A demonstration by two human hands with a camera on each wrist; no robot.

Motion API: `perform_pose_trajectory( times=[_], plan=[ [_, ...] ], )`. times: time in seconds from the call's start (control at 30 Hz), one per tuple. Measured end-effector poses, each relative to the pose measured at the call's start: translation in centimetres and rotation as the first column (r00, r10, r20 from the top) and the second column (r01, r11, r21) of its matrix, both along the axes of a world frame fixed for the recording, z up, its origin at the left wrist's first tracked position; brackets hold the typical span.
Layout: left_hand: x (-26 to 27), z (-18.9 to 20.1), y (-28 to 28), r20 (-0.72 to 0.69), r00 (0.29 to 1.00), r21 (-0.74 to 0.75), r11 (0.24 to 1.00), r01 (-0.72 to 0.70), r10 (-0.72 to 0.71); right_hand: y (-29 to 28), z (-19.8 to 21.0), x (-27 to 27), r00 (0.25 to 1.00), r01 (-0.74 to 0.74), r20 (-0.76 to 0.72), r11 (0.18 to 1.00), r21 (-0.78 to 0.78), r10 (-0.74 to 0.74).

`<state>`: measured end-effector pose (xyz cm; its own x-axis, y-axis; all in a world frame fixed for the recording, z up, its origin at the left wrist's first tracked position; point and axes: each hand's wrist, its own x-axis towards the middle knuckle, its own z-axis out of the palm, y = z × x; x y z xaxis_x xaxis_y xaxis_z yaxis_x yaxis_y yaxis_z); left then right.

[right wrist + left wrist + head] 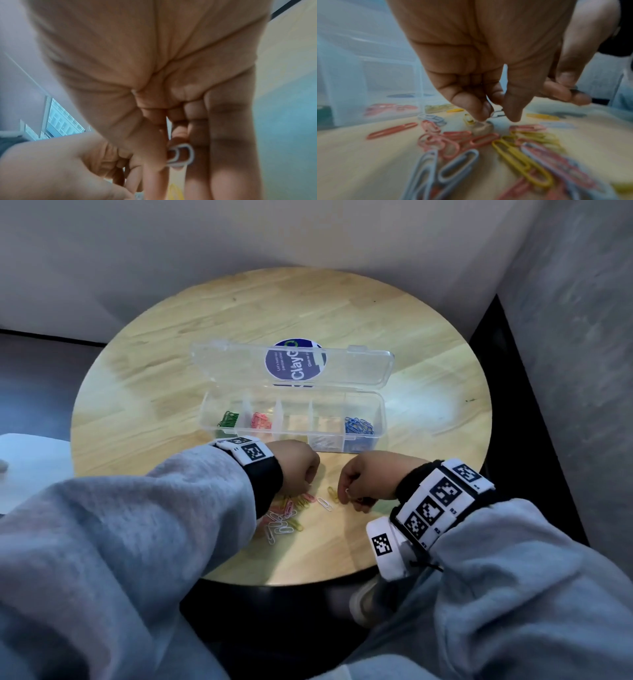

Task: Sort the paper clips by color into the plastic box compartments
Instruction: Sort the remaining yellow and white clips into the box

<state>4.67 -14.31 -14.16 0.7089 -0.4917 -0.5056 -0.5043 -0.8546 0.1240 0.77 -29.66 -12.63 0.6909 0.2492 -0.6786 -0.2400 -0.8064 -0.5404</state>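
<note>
An open clear plastic box (pixel 383 405) lies across the table's middle. Its compartments hold green clips (pixel 228 419), pink clips (pixel 260 421), white clips (pixel 323 441) and blue clips (pixel 358 426). A loose pile of pink, yellow and white clips (pixel 284 518) (pixel 488 148) lies in front of it. My left hand (pixel 298 467) hovers over the pile, thumb and forefinger (pixel 498 115) pinching a thin pale clip. Just to its right, my right hand (pixel 356 484) (pixel 173 162) holds a white clip (pixel 186 154) between thumb and fingers. A single white clip (pixel 324 504) lies between the hands.
The box's lid (pixel 239 364) lies flat behind it, over a round blue sticker (pixel 296 361). The round wooden table (pixel 342 309) stands in a corner between pale walls. A white object (pixel 27 467) sits off the table's left edge.
</note>
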Motion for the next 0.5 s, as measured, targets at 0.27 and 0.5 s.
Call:
perform_pose_trajectory(
  times=[0.27,0.5],
  plan=[
    [0.5,3.0,4.2,-0.310,0.895,-0.400,0.811,-0.428,0.319,1.3,0.7,0.1,0.998,-0.026,0.056,0.998,-0.056,0.029],
    [0.6,3.9,8.5,-0.571,0.663,-0.464,0.477,-0.747,0.484,3.4,0.2,-0.8,0.951,-0.106,0.238,0.932,-0.347,0.197]
  ],
)
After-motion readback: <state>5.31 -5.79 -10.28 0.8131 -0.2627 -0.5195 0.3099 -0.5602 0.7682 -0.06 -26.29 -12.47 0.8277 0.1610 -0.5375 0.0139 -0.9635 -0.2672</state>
